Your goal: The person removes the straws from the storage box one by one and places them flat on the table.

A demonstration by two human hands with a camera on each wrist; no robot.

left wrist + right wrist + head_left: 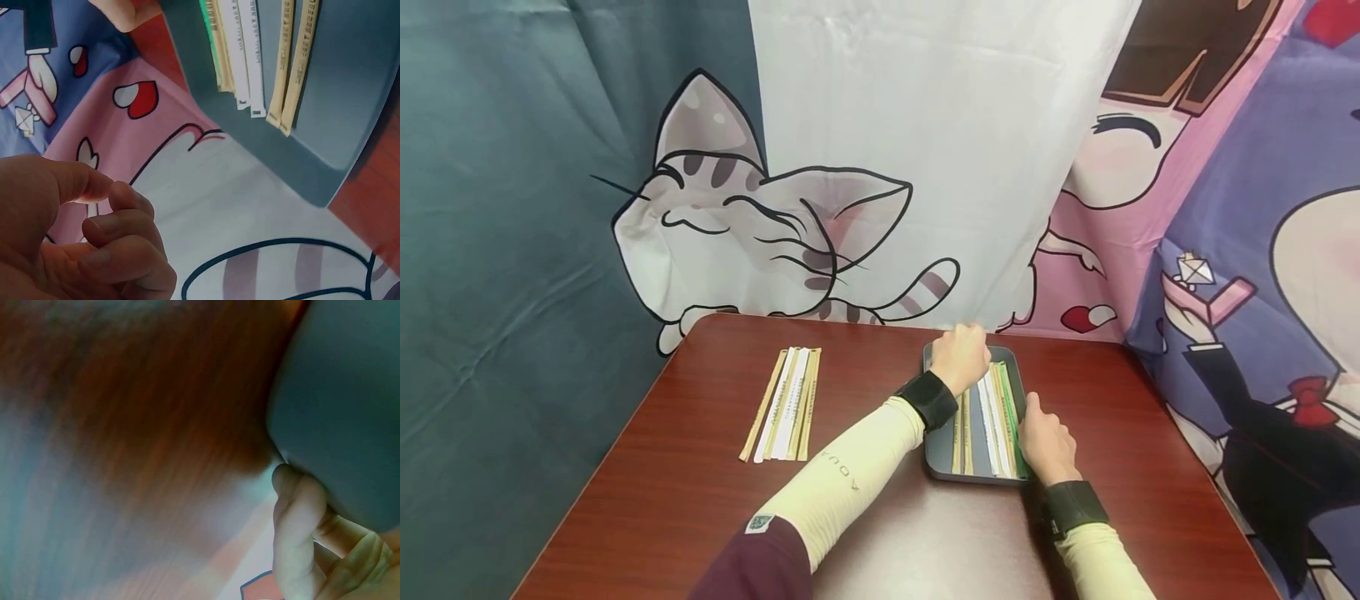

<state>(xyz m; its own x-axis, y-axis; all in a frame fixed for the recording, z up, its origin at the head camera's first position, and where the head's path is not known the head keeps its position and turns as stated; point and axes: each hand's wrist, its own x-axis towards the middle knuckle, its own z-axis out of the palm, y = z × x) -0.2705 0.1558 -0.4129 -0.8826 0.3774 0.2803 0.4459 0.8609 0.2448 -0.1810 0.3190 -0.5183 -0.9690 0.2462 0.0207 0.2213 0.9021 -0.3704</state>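
Note:
A dark grey tray (940,458) lies on the table, with several long, slim paper-wrapped sticks in it. Two tan sticks (294,75) lie together; apart from them are white sticks (245,56), a tan one and a green one (1012,408). My left hand (961,360) is over the tray's far end in the head view. Its fingers are loosely bent, with nothing seen between them and the thumb in the left wrist view. At the tray's right side, my right hand (1048,442) grips the rim; part of its fingers is hidden.
Left of the tray, more wrapped sticks (786,408), tan and white, lie side by side on the brown table (685,500). A printed cloth (940,125) with cartoon figures hangs behind the table's far edge.

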